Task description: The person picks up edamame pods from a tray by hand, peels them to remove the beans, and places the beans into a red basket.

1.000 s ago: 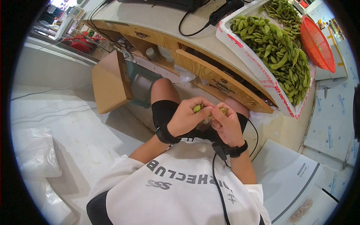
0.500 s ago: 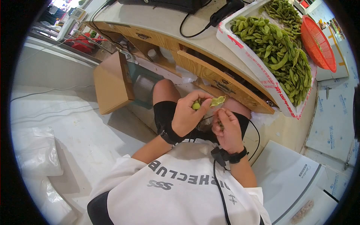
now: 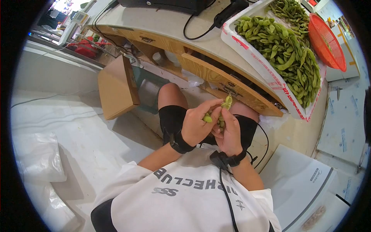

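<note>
In front of my knees, my left hand [image 3: 194,124] and my right hand [image 3: 231,135] are close together. A split green edamame pod [image 3: 227,102] sticks up between their fingertips, pinched by both hands. Bright green beans [image 3: 208,117] show against the curled fingers of my left hand. More pods [image 3: 221,123] are tucked in the curled fingers of my right hand, partly hidden. Beyond, on the counter, a white foam box [image 3: 275,83] holds a heap of edamame pods [image 3: 284,54].
A red plastic basket [image 3: 327,44] leans at the box's far right. The wooden drawer [image 3: 228,83] ahead is pulled out. An open cardboard box [image 3: 116,88] stands to the left, a white Midea appliance [image 3: 295,185] to the right. A black cable [image 3: 266,143] loops beside my right knee.
My right hand has moved up to meet my left hand. The split pod, earlier held out by the left fingers, now points upward with both hands' fingertips on it.
</note>
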